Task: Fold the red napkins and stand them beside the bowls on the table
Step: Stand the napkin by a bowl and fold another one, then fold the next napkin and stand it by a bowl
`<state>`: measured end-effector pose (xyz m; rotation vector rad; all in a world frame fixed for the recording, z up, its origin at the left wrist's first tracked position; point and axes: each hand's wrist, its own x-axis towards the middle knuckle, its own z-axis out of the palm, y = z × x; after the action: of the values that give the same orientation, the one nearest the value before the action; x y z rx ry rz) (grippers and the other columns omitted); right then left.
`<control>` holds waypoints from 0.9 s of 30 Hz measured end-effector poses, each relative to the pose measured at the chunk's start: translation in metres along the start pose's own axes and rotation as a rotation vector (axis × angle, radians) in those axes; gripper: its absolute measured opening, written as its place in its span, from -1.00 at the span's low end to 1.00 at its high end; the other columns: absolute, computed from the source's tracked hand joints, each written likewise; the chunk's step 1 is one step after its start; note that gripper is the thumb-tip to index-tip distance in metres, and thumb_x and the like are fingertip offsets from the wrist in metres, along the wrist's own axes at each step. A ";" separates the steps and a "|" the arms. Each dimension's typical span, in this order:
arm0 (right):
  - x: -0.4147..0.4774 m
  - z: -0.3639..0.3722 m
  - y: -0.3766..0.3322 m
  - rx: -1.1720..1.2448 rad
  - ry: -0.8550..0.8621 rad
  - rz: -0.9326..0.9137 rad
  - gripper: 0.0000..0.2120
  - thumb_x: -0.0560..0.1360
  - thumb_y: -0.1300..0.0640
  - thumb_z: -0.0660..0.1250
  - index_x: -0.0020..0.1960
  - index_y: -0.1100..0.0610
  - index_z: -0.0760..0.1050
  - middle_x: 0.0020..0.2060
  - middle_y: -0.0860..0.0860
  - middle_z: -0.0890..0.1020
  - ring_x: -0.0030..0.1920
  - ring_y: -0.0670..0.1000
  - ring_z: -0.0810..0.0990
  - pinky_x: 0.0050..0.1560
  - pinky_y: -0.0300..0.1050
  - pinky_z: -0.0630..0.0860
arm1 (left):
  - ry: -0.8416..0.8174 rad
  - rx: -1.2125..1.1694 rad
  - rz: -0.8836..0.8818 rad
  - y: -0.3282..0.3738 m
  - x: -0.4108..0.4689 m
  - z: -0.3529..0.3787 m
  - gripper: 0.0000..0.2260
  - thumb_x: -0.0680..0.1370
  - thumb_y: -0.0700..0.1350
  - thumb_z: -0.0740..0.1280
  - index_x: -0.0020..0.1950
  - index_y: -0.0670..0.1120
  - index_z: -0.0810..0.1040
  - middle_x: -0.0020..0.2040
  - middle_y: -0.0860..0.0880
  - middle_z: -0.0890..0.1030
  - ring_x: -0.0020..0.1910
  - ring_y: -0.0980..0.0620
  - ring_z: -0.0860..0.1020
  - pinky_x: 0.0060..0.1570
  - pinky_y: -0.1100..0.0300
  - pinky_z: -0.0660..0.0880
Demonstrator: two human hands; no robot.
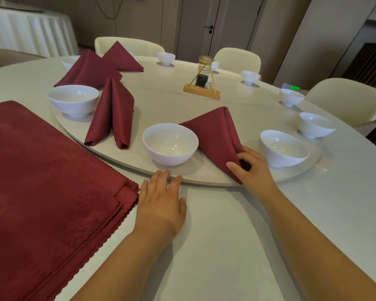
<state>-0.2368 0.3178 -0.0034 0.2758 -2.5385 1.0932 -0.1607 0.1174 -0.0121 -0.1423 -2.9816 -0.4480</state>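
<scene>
Left hand (161, 198) on table (226, 235) | right hand (252, 168) pinches napkin (215, 131) beside bowl (169, 144)

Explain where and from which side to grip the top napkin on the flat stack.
Probably pinch the top napkin at its right corner, coming from the right: the scalloped edges are staggered there, so one layer lifts alone, and the left hand is beside it.

Cut off by left and bottom frame edges: napkin stack (41, 192). Covered by right hand (251, 168): near corner of folded napkin (215, 131). Partly masked by far napkin (87, 70): upper-left bowl (68, 61). Too small to be read: lettering on green sign (294, 88), right of frame.
</scene>
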 end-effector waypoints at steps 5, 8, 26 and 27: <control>-0.011 0.002 0.001 -0.095 0.089 0.036 -0.78 0.40 0.05 0.42 -0.06 0.19 0.62 0.19 0.04 0.51 0.19 0.00 0.42 0.17 -0.41 0.28 | 0.003 -0.008 -0.002 0.000 0.000 0.000 -0.55 0.62 0.00 0.02 0.50 0.04 0.01 0.49 0.02 0.00 0.48 0.03 -0.06 0.43 0.14 -0.12; -0.015 0.001 0.002 -0.056 0.133 0.054 -0.82 0.49 0.14 0.29 -0.09 0.22 0.62 0.09 0.08 0.58 0.06 0.03 0.49 0.07 -0.24 0.35 | 0.000 -0.017 -0.004 0.000 0.000 -0.001 -0.56 0.62 0.00 0.01 0.50 0.06 0.00 0.49 0.04 -0.02 0.48 0.04 -0.07 0.42 0.14 -0.13; -0.024 -0.003 -0.002 -0.195 0.197 0.137 -0.77 0.40 0.17 0.44 0.03 0.22 0.61 0.31 0.11 0.42 0.34 0.07 0.30 0.31 -0.14 0.22 | 0.001 -0.053 -0.002 -0.003 0.001 0.002 -0.56 0.62 -0.01 0.04 0.49 0.06 0.03 0.50 0.04 -0.01 0.48 0.04 -0.08 0.45 0.11 -0.11; -0.026 -0.004 -0.003 -0.206 0.180 0.137 -0.76 0.40 0.14 0.43 0.04 0.21 0.60 0.32 0.10 0.41 0.36 0.07 0.29 0.34 -0.09 0.21 | 0.000 -0.060 -0.003 -0.003 0.000 0.003 -0.56 0.62 -0.02 0.05 0.49 0.06 0.03 0.49 0.04 -0.01 0.48 0.05 -0.07 0.45 0.10 -0.11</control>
<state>-0.2109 0.3194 -0.0092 -0.0496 -2.5103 0.8511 -0.1619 0.1149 -0.0157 -0.1442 -2.9704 -0.5374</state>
